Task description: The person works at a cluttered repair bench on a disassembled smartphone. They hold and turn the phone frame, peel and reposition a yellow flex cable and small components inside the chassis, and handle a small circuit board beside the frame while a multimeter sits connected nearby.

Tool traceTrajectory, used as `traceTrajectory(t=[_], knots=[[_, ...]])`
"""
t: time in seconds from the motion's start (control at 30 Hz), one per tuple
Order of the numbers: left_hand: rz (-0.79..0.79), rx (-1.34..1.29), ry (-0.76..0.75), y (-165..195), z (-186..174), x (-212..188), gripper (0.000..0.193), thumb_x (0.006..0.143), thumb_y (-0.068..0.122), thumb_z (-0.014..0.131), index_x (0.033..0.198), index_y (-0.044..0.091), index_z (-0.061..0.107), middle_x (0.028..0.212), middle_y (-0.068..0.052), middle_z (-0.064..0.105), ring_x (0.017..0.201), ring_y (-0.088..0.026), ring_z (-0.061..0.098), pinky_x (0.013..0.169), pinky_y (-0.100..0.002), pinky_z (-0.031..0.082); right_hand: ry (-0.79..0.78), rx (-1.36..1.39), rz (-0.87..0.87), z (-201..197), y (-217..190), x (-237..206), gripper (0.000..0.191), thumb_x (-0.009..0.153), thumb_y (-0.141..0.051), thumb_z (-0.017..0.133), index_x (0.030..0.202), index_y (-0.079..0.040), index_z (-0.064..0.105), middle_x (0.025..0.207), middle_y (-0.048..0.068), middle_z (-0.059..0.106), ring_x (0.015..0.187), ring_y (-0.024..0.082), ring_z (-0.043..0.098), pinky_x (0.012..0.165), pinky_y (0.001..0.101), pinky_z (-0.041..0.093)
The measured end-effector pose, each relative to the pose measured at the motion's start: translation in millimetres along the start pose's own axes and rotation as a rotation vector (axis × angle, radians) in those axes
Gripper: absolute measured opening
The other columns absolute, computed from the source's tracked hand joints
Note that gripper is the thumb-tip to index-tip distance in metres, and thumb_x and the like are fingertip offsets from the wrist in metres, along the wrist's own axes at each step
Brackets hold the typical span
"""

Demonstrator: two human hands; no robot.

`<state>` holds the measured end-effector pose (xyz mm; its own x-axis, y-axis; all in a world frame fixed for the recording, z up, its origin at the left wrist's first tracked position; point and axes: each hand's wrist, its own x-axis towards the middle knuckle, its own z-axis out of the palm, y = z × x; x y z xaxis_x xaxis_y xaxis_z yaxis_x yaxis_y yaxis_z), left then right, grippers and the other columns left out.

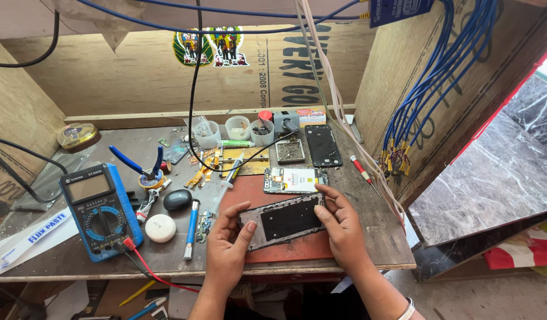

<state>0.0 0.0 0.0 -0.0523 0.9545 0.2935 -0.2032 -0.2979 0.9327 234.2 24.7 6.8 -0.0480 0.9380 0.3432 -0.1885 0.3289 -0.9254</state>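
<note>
While the phone frame (pixel 283 221) lies with its long axis left to right over the red mat (pixel 285 252), the left hand (pixel 229 240) pinches its left end and the right hand (pixel 338 222) its right end, equally near.

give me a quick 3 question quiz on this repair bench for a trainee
1. True or false: both hands hold the phone frame above the red mat.
2. What lies just beyond the frame? A) an opened phone with its battery showing B) a soldering iron C) a laptop
3. On which side of the left hand does the blue multimeter sit?

Key
1. True: the left hand grips the frame's left end, and the right hand grips its right end.
2. A: the opened phone.
3. To its left, near the white round case.
</note>
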Motion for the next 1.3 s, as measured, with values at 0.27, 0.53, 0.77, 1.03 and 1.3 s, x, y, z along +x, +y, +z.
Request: traceTrajectory(t=[0.27, 0.53, 0.77, 1.03, 1.3], knots=[[0.021, 0.007, 0.046, -0.3, 0.8, -0.1, 0.035, 0.098, 0.008, 0.067, 0.132, 0.0, 0.063, 0.094, -0.001, 0.065, 0.082, -0.006, 0.055, 0.071, -0.02, 0.044, -0.026, -0.065, 0.034, -2.6, -0.2, -0.4, 0.041, 0.1, -0.006, 0.057, 0.141, 0.003, 0.055, 0.109, 0.01, 0.07, 0.102, 0.011, 0.063, 0.093, 0.0263, 0.049], [-0.008, -0.02, 0.057, 2.8, 1.7, 3.1, 0.037, 0.099, 0.011, 0.065, 0.134, 0.001, 0.062, 0.102, -0.004, 0.069, 0.091, -0.008, 0.062, 0.082, -0.022, 0.05, -0.068, -0.089, 0.061, 2.6, -5.6, -1.1, 0.044, 0.097, -0.005, 0.059, 0.14, 0.0, 0.053, 0.112, 0.009, 0.071, 0.104, 0.01, 0.062, 0.093, 0.0258, 0.048], [-0.015, 0.052, 0.026, 8.3, 4.4, 3.7, 0.041, 0.088, 0.007, 0.074, 0.127, 0.002, 0.061, 0.108, -0.004, 0.071, 0.098, -0.009, 0.066, 0.087, -0.025, 0.053, -0.038, -0.107, 0.069, 3.1, -4.2, -4.2, 0.041, 0.099, -0.008, 0.062, 0.138, -0.001, 0.056, 0.108, 0.009, 0.072, 0.099, 0.011, 0.064, 0.089, 0.0266, 0.05], [-0.003, 0.084, 0.042, 2.6, 14.1, 0.3, 0.028, 0.089, 0.004, 0.074, 0.112, 0.0, 0.058, 0.101, -0.009, 0.074, 0.095, -0.012, 0.07, 0.084, -0.026, 0.055, -0.037, -0.246, 0.094, 8.8, -8.8, -3.0, 0.052, 0.083, -0.008, 0.08, 0.13, -0.004, 0.058, 0.104, 0.007, 0.073, 0.096, 0.009, 0.067, 0.086, 0.0257, 0.054], [0.111, 0.176, 0.148, 2.3, 22.0, -3.3, 0.028, 0.086, 0.0, 0.076, 0.109, -0.001, 0.06, 0.094, -0.008, 0.075, 0.088, -0.01, 0.07, 0.077, -0.025, 0.056, 0.063, -0.242, 0.104, 15.6, -4.6, -3.1, 0.022, 0.087, -0.01, 0.079, 0.102, 0.0, 0.066, 0.09, 0.007, 0.076, 0.081, 0.009, 0.068, 0.071, 0.0268, 0.059]])
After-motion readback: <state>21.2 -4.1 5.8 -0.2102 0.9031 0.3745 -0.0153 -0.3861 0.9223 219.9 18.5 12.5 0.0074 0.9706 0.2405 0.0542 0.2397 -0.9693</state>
